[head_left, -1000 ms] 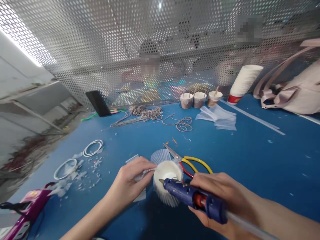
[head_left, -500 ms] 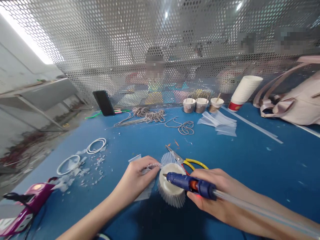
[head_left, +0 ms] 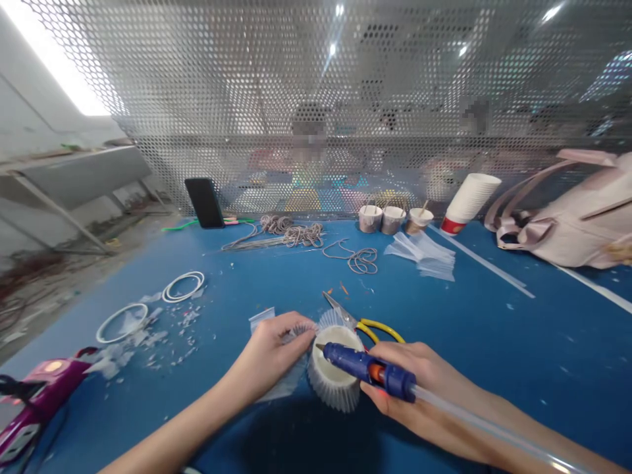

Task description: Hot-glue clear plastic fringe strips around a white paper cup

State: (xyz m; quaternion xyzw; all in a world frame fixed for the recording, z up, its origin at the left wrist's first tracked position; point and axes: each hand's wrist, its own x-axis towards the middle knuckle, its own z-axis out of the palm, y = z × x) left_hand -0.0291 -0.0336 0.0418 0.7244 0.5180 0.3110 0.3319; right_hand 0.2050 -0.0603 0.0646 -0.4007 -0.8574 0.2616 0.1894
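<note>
My right hand [head_left: 419, 388] is closed round a blue hot glue gun [head_left: 365, 368], a clear glue stick trailing from its back end. The nozzle points left over the inner rim of a white paper cup [head_left: 337, 362] wrapped in pleated translucent strip. Pinched in my left hand [head_left: 279, 349] is the loose end of that pleated strip [head_left: 300, 329], at the cup's upper left. Scissors [head_left: 353, 319] with yellow handles lie open just behind the cup, partly hidden by it and my right hand. Flat translucent sheets [head_left: 284, 388] lie beneath my left hand.
Grey cord [head_left: 291, 230], small cups [head_left: 394, 220], stacked paper cups [head_left: 471, 201] and translucent strips [head_left: 424, 253] lie toward the back. A pink bag [head_left: 573, 210] stands right. White rings [head_left: 182, 287], scraps and a purple power strip [head_left: 44, 401] are left. A perforated metal screen [head_left: 237, 99] rises behind.
The view has shifted slightly, so most things sit a little further left. Both hands keep their grips, and the glue gun's nozzle stays over the cup rim near the pleated strip.
</note>
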